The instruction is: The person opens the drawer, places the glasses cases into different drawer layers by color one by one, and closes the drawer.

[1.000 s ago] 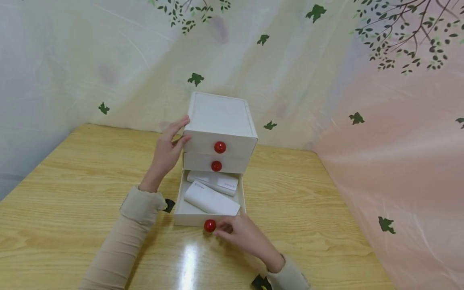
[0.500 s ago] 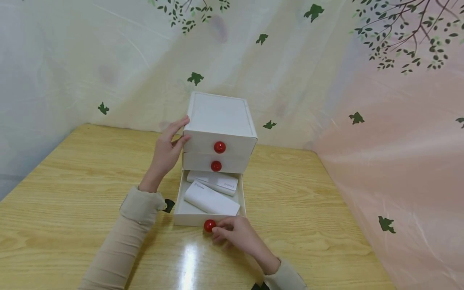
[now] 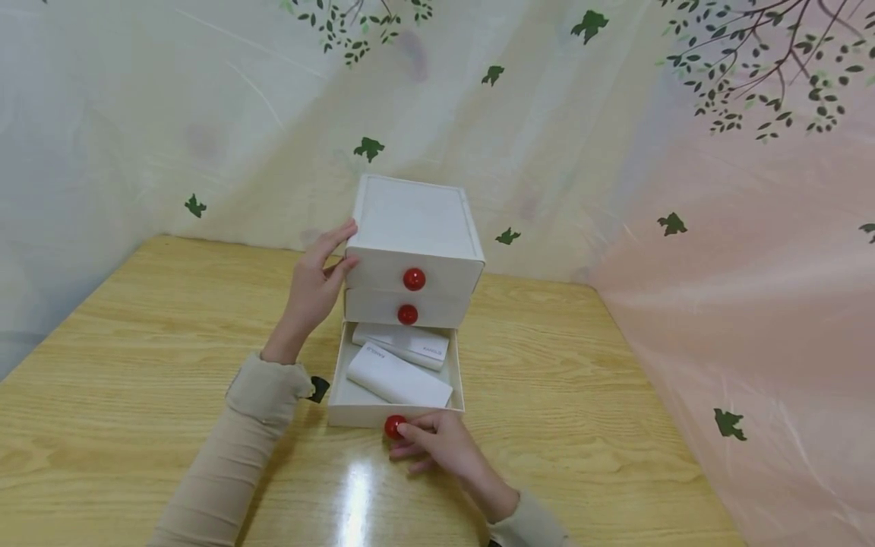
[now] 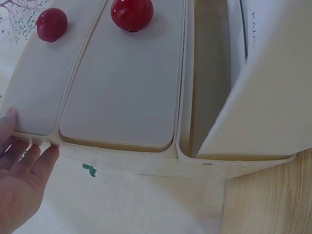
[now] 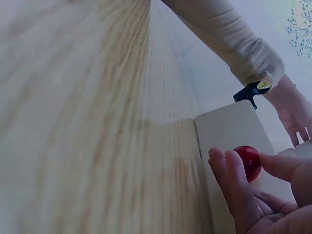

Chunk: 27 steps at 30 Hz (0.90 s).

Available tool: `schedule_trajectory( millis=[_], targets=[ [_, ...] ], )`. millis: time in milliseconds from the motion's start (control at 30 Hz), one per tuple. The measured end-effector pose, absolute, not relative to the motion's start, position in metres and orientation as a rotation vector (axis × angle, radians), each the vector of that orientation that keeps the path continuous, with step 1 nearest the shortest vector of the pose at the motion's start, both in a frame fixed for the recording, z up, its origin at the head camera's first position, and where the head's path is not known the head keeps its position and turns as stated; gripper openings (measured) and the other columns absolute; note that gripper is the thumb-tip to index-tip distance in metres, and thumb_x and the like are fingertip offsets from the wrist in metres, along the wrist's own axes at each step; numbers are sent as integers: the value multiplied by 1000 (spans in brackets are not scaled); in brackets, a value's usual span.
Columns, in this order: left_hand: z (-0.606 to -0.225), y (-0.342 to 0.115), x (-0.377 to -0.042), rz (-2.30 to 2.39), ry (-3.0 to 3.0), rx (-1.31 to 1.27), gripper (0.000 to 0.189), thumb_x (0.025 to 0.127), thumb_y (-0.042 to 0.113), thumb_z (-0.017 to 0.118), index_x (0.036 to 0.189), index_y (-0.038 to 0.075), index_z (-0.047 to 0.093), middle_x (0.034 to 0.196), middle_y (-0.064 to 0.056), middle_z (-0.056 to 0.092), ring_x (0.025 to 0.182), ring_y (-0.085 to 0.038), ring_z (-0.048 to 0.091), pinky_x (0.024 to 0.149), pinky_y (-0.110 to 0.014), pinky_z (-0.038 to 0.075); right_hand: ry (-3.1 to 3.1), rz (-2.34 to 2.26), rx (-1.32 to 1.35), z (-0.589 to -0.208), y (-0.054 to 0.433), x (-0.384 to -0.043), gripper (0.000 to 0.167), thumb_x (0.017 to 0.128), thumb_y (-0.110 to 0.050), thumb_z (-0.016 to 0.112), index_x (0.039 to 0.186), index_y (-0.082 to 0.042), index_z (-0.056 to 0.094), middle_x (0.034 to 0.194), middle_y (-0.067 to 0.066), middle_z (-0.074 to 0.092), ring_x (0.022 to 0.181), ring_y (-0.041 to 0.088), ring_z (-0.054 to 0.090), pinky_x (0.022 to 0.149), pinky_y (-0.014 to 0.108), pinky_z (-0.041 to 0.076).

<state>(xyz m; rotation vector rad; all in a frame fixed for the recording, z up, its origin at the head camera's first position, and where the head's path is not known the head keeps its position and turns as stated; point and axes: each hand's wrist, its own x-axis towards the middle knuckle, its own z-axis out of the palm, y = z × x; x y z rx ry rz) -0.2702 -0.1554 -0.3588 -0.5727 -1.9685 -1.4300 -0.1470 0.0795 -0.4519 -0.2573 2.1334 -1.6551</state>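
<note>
A white cabinet [image 3: 418,216] with three stacked drawers stands on the table, each drawer with a round red knob. Its bottom drawer [image 3: 352,415] is pulled out, and two white boxes [image 3: 399,380] with small printing lie inside at different angles. My left hand [image 3: 313,289] rests against the cabinet's upper left side, fingers extended along the wall and thumb at the front edge [image 4: 10,117]. With thumb and fingers my right hand [image 3: 447,448] pinches the bottom drawer's red knob [image 5: 249,163]. The upper two drawers are closed.
The wooden table [image 3: 581,425] reaches out on both sides of the cabinet. Behind it hangs a pale sheet [image 3: 273,137] printed with leaves and birds, pinkish at the right. A black strap piece [image 3: 319,389] shows by the left cuff.
The right hand has gone from beside the red knob to pinching it, its wrist shifting slightly left. The left hand, cabinet and pulled-out drawer stay in place.
</note>
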Motion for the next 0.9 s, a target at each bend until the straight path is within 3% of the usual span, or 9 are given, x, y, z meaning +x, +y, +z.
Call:
schedule_trajectory(
  millis=[667,900],
  targets=[
    [-359,-157,-271,-1441,-1963,-581,42,92,2,61,134,1,55,144,-13,51,134,-28,48,88,-4,44,2107,-1811,-148,-451,71,-160,33,96,-15,59,115,11,63,108,27,69,90,30,73,68,34,61],
    [-359,-156,-271,-1429,-1983,-571,43,92,4,61,134,3,55,145,-11,51,135,-26,48,92,-21,49,2005,-1951,-84,-455,67,-167,36,97,-15,59,117,14,61,108,30,67,90,25,74,68,29,61]
  ],
)
